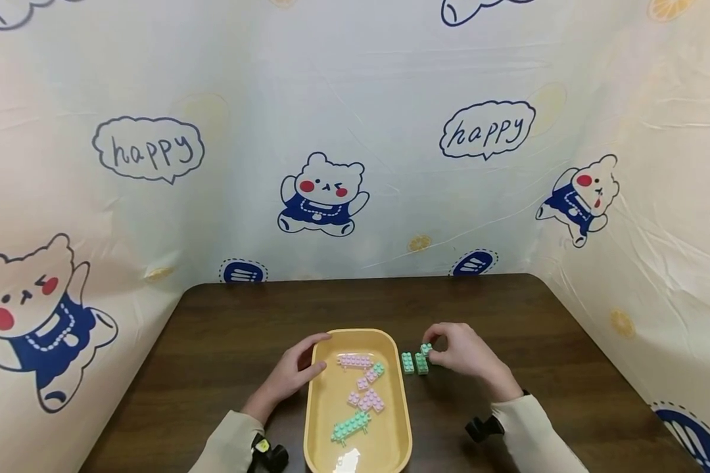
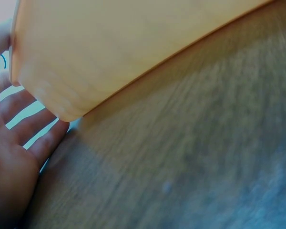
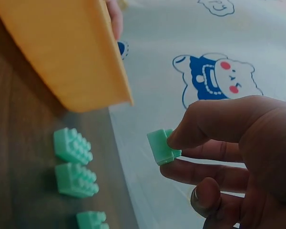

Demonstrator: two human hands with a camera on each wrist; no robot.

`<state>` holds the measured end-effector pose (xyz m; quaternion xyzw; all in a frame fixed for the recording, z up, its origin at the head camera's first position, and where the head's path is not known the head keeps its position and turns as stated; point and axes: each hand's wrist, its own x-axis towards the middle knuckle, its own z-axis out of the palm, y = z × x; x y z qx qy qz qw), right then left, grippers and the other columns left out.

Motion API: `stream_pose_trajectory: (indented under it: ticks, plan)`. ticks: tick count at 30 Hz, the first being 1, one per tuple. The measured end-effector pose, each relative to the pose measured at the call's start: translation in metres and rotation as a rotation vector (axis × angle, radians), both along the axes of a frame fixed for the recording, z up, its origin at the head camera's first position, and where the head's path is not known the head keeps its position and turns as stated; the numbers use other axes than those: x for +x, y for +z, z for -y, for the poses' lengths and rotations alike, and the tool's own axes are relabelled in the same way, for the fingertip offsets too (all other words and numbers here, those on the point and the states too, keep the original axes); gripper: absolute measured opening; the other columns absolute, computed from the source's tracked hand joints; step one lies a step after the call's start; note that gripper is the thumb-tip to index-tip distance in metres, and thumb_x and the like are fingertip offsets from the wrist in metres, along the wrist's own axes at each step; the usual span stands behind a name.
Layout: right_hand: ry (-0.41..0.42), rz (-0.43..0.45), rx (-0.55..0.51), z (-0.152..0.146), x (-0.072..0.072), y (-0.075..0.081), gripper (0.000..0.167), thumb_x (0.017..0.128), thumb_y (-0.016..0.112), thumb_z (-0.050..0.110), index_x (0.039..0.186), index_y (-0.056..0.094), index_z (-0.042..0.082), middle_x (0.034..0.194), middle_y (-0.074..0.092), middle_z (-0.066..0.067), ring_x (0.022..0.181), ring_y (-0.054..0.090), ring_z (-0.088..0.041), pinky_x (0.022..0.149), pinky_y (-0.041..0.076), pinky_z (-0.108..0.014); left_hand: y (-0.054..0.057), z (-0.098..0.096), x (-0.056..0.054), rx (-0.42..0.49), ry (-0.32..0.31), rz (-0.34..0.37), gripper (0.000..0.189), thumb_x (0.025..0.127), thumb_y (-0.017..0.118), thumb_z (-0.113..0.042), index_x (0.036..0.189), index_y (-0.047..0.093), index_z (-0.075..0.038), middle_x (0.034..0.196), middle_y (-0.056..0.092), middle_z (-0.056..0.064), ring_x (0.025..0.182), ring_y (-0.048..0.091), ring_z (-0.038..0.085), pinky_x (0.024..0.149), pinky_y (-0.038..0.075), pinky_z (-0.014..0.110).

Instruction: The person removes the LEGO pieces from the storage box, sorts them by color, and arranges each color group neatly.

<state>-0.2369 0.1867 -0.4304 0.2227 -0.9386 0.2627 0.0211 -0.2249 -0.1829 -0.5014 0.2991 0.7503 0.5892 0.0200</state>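
Observation:
A yellow tray (image 1: 405, 420) holds several pink and mint-green toy bricks, some joined, among them a long green row (image 1: 351, 427). My left hand (image 1: 292, 371) grips its far left rim, thumb over the edge; in the left wrist view its other fingers (image 2: 47, 140) lie along the outer wall. Beside the tray's right side, my right hand (image 1: 464, 351) pinches a small mint-green brick (image 3: 159, 145) between thumb and fingers. Two green bricks, one nearer the tray (image 1: 407, 363) and one beside it (image 1: 421, 363), sit on the table. The right wrist view shows a third green brick (image 3: 90, 220) near them.
The dark wooden table (image 1: 231, 341) carries the tray near its front edge. A pale curtain (image 1: 390, 217) printed with bears stands behind and at both sides. A black wrist camera (image 1: 484, 428) is strapped by the right sleeve, another (image 1: 272, 458) by the left.

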Motion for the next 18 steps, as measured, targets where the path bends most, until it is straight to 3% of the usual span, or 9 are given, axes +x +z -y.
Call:
stream_pose_trajectory:
  ticks: [10,18]
  plan:
    - [-0.034,0.015,0.047,-0.015,0.003,-0.019,0.016,0.074,0.072,0.011,0.089,0.07,0.017,0.084,0.066,0.006,0.077,0.06,-0.016,0.066,0.048,-0.027,-0.001,0.0,0.0,0.009,-0.005,0.009,0.051,0.094,0.057,0.003,0.141,0.04,0.007,0.138,0.045,0.033,0.109,0.055,0.052,0.086,0.053,0.021]
    - [-0.051,0.115,0.079,-0.018,0.005,-0.029,0.016,0.076,0.074,0.012,0.088,0.069,0.02,0.081,0.063,0.008,0.065,0.051,-0.009,0.058,0.043,-0.025,0.0,0.0,0.0,0.002,-0.003,-0.007,0.05,0.094,0.057,0.002,0.141,0.041,0.007,0.137,0.046,0.033,0.107,0.056,0.051,0.085,0.054,0.023]
